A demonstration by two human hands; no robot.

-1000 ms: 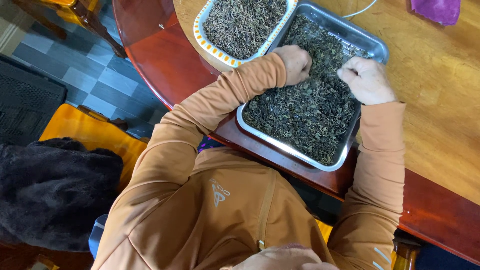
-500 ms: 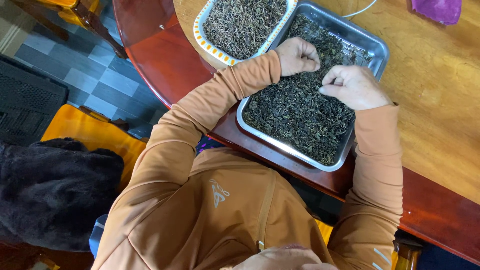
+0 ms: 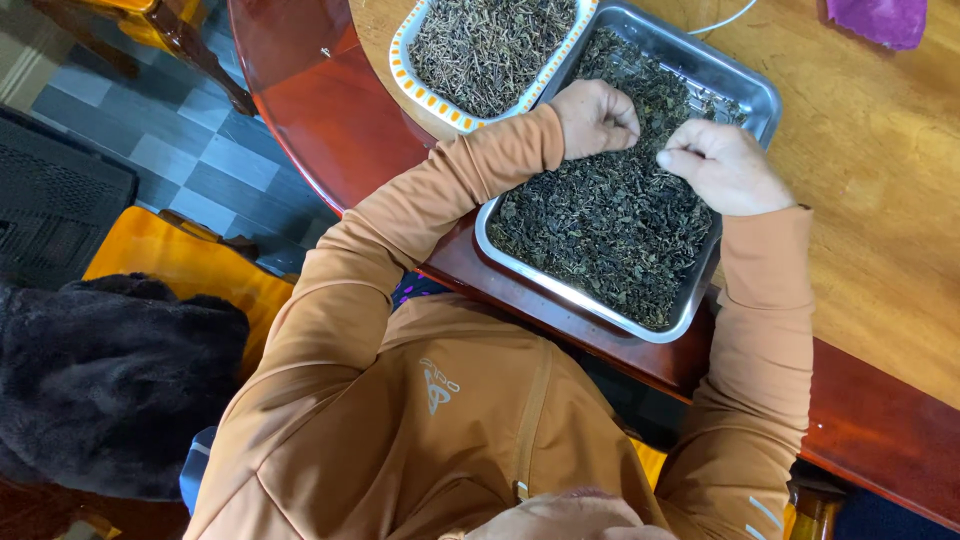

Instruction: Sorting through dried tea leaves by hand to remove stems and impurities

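Observation:
A steel tray (image 3: 748, 92) full of dark dried leaves (image 3: 610, 225) lies at the table's edge in front of me. My left hand (image 3: 596, 118) rests curled in a fist on the leaves near the tray's far left side, fingers closed into them. My right hand (image 3: 725, 165) sits just to its right, with thumb and fingertips pinched together on a few leaves. The two hands are a short gap apart. Orange sleeves cover both arms to the wrist.
A white oblong dish with an orange-dotted rim (image 3: 422, 78) holds lighter dried stems, touching the steel tray's left side. The round wooden table (image 3: 880, 230) has a red-brown border. A purple cloth (image 3: 880, 18) lies far right. A yellow chair (image 3: 160, 265) with a black fleece (image 3: 100, 380) stands at left.
My right hand has moved left across the tray toward my left hand and closed its fingers into a pinch. My left hand has stayed almost in place, curled.

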